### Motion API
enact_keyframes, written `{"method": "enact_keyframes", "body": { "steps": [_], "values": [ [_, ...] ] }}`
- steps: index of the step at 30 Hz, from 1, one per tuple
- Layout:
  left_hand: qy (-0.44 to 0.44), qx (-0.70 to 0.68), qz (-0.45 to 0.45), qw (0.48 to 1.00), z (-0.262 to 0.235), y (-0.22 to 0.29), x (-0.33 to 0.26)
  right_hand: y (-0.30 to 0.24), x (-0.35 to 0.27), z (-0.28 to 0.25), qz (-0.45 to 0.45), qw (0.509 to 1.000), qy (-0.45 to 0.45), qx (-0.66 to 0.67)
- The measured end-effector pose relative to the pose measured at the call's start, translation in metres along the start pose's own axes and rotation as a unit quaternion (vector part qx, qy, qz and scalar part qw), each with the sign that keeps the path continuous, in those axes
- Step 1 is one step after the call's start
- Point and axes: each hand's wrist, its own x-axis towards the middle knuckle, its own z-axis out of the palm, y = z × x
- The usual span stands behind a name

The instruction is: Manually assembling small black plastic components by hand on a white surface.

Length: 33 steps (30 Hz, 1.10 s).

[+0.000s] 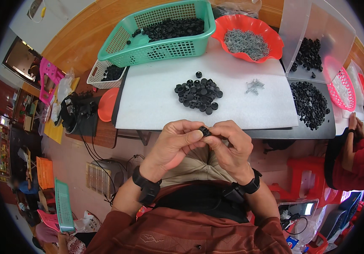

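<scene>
Just off the table's front edge, my two hands meet over a small round black plastic part [204,131]. My left hand [171,144] pinches it between thumb and fingers. From the other side, the closed thumb and forefinger of my right hand [233,146] grip it too; whether a screw is also between them is hidden. Beyond my hands, a heap of similar black parts [199,94] lies on the white foam sheet [148,101]. To its right sits a little group of silver screws [255,86].
A green basket [161,53] of black parts and a red bowl [271,48] of screws stand at the back. More black parts [309,103] lie at right, near a clear plastic bin [292,38] and a pink basket [349,91]. A person in red [357,161] is at far right.
</scene>
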Motion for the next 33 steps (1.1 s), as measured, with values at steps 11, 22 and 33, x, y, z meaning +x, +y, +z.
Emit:
{"method": "enact_keyframes", "body": {
  "steps": [11, 22, 33],
  "values": [
    [0.031, -0.002, -0.007, 0.999, 0.009, -0.008, -0.001, 0.005, -0.004, -0.002, -0.051, 0.997, 0.020, -0.055],
    [0.030, 0.029, 0.000, 0.999, 0.014, -0.014, 0.000, 0.006, -0.005, -0.008, -0.096, 0.992, 0.021, -0.084],
    [0.031, 0.073, 0.028, 0.996, 0.015, -0.020, -0.004, 0.004, -0.011, -0.011, -0.093, 0.990, 0.023, -0.101]
  ]
}}
